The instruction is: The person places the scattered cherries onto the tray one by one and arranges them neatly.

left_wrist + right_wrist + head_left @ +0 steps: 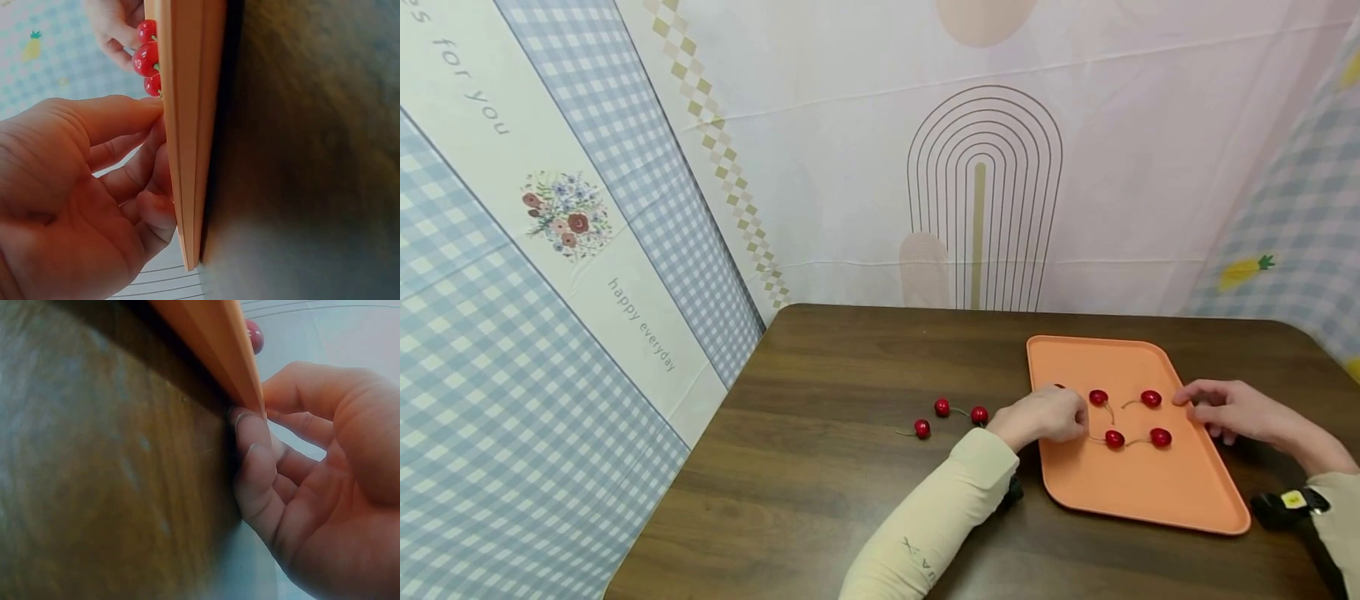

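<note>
An orange tray [1150, 500] lies on the table, with red cherries on it, among them an upper one [1098, 398] and a lower one [1161, 437]. My left hand [1048, 414] reaches over the tray's left edge, fingers bent down near its surface. A dark red cherry [1060, 387] peeks out behind that hand. In the left wrist view the rim hides the fingertips, and I cannot tell whether they pinch anything. My right hand [1240, 411] grips the tray's right edge; in the right wrist view, fingers [253, 434] curl against the outside of the rim.
Left of the tray, three more cherries with thin stems lie on the dark wooden table [820, 467]: a near one [922, 428], a far one [942, 407] and one beside my left wrist [979, 415]. A patterned cloth [850, 167] hangs behind the table.
</note>
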{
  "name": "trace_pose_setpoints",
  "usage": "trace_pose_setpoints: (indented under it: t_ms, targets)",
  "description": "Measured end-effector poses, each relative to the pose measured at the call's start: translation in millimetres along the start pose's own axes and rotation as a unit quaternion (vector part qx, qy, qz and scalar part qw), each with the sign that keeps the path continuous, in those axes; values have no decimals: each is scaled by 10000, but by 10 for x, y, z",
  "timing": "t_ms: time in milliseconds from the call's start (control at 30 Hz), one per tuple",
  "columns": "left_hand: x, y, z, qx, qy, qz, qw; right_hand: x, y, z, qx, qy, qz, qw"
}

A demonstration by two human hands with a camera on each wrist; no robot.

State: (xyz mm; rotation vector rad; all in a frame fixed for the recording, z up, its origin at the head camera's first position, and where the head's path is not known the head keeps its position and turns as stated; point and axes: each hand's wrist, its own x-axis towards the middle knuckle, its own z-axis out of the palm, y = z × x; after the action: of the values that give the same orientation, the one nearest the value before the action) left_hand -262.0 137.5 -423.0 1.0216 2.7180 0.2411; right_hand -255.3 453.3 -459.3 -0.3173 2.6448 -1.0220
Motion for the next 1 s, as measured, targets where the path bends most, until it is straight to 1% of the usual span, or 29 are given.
trace_pose_setpoints:
  t_ms: [200,300,433,733,833,1000]
  targets:
    - [17,43,15,41,-163,-237,9996,11,14,-4,-45,3,26,10000]
    - [32,63,24,74,-266,-294,9992,9,11,-1,-47,7,33,10000]
    - [41,92,29,154,-322,-398,9986,5,-8,1,-59,19,30,10000]
    - [60,175,23,316,-539,-863,9943,10,-28,-5,-66,35,120,9999]
    - [68,198,31,301,-550,-976,9933,8,-22,-4,-50,23,122,9999]
    - [76,211,43,204,-486,-1065,9929,4,-25,-8,19,-2,140,9999]
